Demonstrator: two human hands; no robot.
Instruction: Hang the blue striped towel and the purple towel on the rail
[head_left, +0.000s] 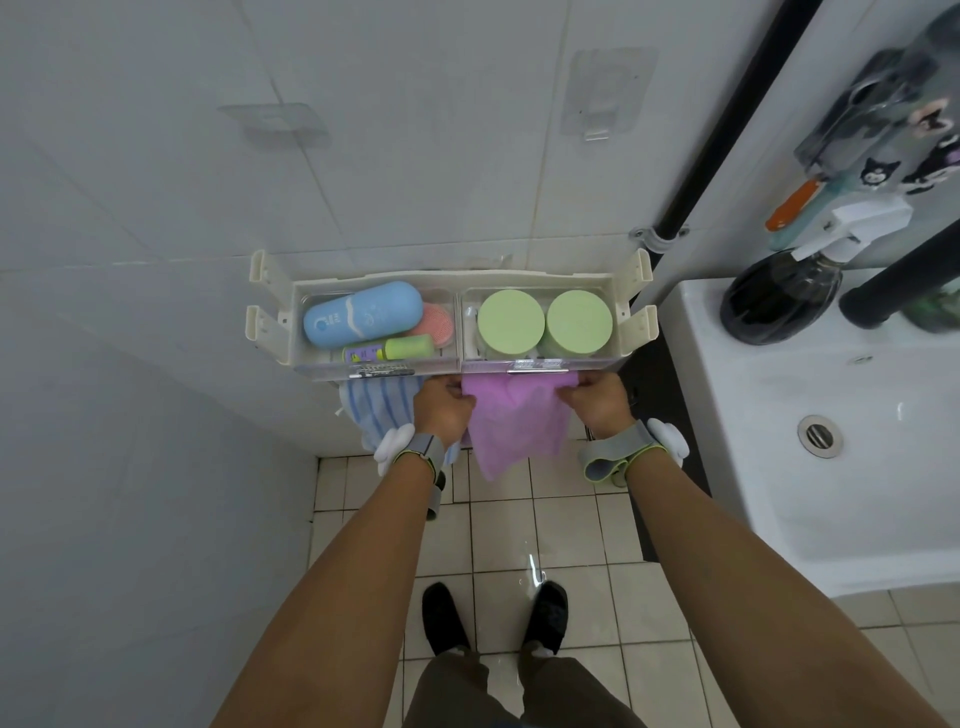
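Note:
A purple towel (511, 423) hangs down from under the front edge of a wall shelf (457, 366). My left hand (441, 405) grips its left top edge and my right hand (597, 402) grips its right top edge. The blue striped towel (376, 402) hangs to the left of it, partly behind my left hand and wrist. The rail itself is hidden beneath the shelf front.
The shelf holds a blue case (363, 314), a small green bottle (408, 347) and two round green lids (545, 322). A white sink (810, 415) stands close on the right with a dark spray bottle (779, 299) on its rim. Tiled floor and my feet lie below.

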